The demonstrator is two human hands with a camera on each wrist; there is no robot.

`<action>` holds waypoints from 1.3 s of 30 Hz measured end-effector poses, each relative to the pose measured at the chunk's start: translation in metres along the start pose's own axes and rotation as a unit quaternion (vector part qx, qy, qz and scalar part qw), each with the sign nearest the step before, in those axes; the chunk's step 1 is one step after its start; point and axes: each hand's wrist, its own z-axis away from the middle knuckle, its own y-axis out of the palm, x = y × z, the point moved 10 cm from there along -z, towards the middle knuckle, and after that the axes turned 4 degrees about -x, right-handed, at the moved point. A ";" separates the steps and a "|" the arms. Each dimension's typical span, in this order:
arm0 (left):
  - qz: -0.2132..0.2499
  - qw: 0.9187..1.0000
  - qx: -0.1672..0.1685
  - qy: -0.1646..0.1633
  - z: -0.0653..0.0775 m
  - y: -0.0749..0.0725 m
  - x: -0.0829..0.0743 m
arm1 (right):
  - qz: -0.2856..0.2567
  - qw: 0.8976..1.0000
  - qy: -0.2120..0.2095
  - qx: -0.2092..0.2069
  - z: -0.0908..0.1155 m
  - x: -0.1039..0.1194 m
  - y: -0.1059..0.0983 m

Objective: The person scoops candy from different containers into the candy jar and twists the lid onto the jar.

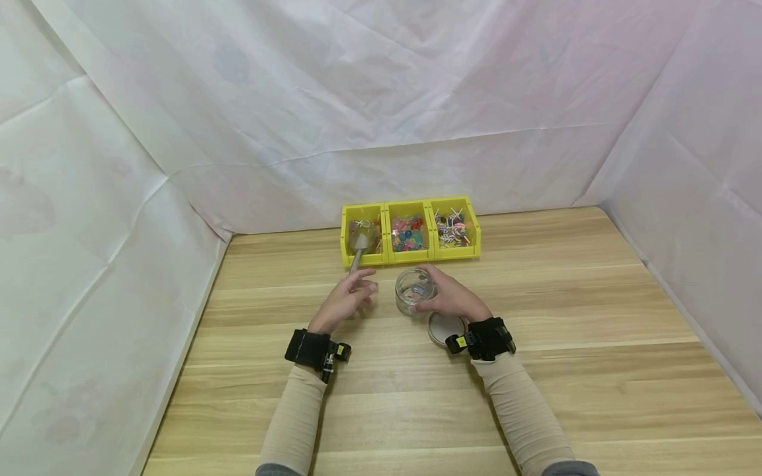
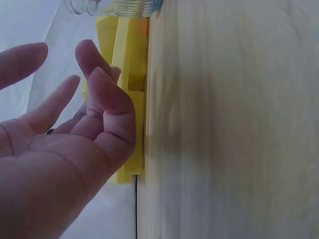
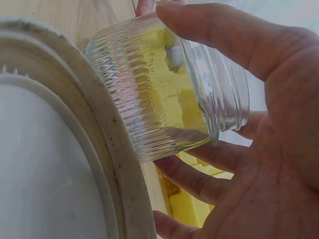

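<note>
My right hand [image 1: 449, 296] grips a clear glass jar [image 1: 412, 301] from its right side, thumb and fingers around the ribbed wall. Its mouth faces up, and nothing shows inside. In the right wrist view the jar [image 3: 144, 89] sits between thumb and fingers. Left of the jar, my left hand [image 1: 344, 303] hovers over the table with loosely bent fingers. Its fingertips are right at the handle of a scoop [image 1: 360, 248], which leans out of the left yellow bin [image 1: 345, 241]. The left wrist view shows nothing pinched in the fingers [image 2: 117, 107].
A round lid [image 1: 445, 328] lies on the wooden table [image 1: 399, 410], beside my right wrist. The middle bin holds wrapped candies [image 1: 409, 233], the right bin lollipops [image 1: 454, 228]. White cloth [image 1: 357, 99] hangs behind the bins and along both sides.
</note>
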 end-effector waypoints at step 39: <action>-0.050 0.993 0.080 0.077 0.007 0.043 -0.022 | 0.001 0.999 -0.027 0.033 0.002 0.011 0.010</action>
